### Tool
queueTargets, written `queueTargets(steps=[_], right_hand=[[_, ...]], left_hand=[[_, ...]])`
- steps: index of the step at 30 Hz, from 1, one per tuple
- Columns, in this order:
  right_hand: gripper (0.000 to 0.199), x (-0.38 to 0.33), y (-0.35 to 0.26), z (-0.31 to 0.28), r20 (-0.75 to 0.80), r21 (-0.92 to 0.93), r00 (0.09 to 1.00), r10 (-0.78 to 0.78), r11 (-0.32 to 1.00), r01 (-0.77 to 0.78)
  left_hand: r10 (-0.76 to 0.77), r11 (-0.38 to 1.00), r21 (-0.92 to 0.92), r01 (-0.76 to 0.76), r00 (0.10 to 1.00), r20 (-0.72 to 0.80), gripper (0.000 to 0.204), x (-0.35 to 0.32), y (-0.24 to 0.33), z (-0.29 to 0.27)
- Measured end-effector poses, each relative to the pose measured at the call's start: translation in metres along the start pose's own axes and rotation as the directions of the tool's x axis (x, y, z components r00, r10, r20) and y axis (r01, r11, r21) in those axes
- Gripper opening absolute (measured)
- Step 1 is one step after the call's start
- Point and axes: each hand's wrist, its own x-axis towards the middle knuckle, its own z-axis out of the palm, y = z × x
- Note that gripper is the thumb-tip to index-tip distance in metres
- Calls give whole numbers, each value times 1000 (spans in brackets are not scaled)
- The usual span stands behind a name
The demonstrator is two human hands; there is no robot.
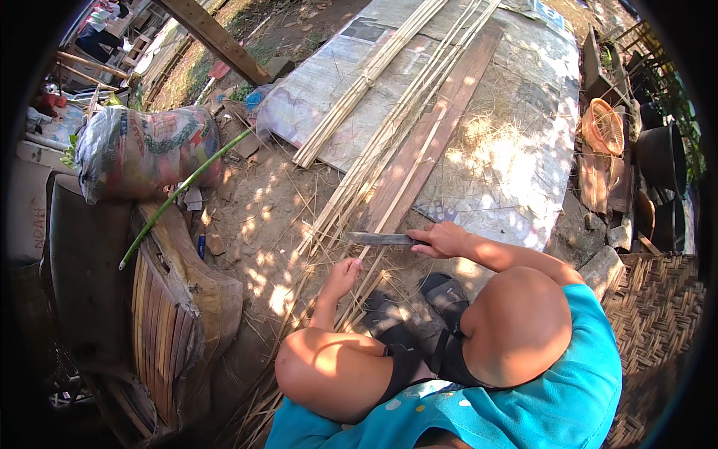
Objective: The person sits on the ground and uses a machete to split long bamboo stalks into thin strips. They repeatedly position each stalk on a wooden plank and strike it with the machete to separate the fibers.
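Note:
My left hand (342, 279) is closed, pinching a thin pale bamboo strip (425, 153) that runs away from me along a brown wooden board (465, 78). In my right hand (443, 241) is a knife (380, 239), its handle mostly covered by the fingers. The flat grey blade points left and lies across the strip near the board's close end, just beyond my left hand. Beside the board on its left lie many loose bamboo strips (389, 146), their near ends reaching past my left forearm. A tied bundle of strips (351, 97) rests farther left.
A worn printed sheet (516, 168) lies under the board. At left are a stuffed sack (149, 146), a green stalk (187, 183) and a slatted wooden piece (161, 329). An orange basket (603, 127) and woven matting (651, 329) are at right. My sandalled feet (445, 295) are close to the blade.

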Motion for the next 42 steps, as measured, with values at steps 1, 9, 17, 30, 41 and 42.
queueTargets(steps=[1,9,17,30,41,42], right_hand=[[42,3,-1,-3,23,-71,998,-56,996,57],[41,-27,109,-97,-435,221,714,548,834,-506],[45,-26,-19,16,-68,100,972,227,970,-220],[44,-21,-56,9,-23,80,998,53,995,-51],[38,-18,30,-14,-268,185,863,428,902,-390],[39,-24,-14,9,-215,147,930,299,951,-271]], left_hand=[[5,1000,29,-4,1000,-20,49,-11,-22,-12],[-418,903,-81,421,907,56,37,-97,-64,-45],[234,827,545,-140,966,-106,34,-10,45,37],[152,942,307,-135,988,-34,45,-7,26,29],[93,889,458,-18,985,-144,47,4,31,17],[107,853,522,-9,981,-159,46,9,42,21]])
